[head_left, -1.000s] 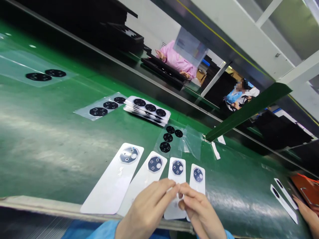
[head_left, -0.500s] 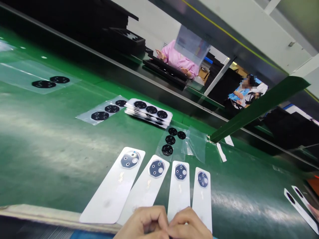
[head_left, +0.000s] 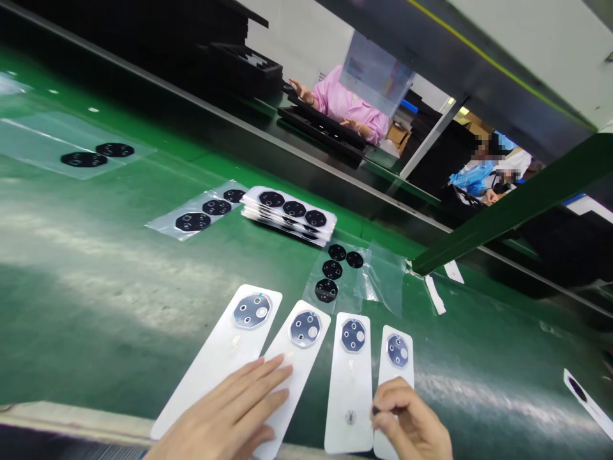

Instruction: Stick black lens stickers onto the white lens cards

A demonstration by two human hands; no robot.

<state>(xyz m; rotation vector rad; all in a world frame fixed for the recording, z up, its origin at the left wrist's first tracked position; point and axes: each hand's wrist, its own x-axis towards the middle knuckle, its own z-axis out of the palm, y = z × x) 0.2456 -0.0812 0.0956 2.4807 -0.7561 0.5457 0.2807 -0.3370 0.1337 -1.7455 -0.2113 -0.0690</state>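
Note:
Several white phone back panels lie in a row along the bench's near edge, each with an octagonal camera plate at its far end. My left hand [head_left: 230, 409] rests fingers outstretched over the leftmost panel [head_left: 218, 348] and the second panel [head_left: 294, 377]. Between thumb and forefinger, my right hand [head_left: 414, 425] pinches a small black piece [head_left: 376, 410], its kind too small to make out. That hand is above the rightmost panel [head_left: 395, 374] and covers part of it. The third panel [head_left: 348, 377], between my hands, shows a small round grey mark near its lower end.
Behind the panels is a stack of white sheets [head_left: 261, 211] with black octagonal pieces. Clear film [head_left: 352, 300] carries more octagons. A green post [head_left: 479, 230] slants at right. Across the bench a person in pink [head_left: 335, 99] works; others sit farther right.
My hands, together before, have come apart: the left has moved left and spread over the panels, the right has moved right with a small black piece. The view has shifted slightly.

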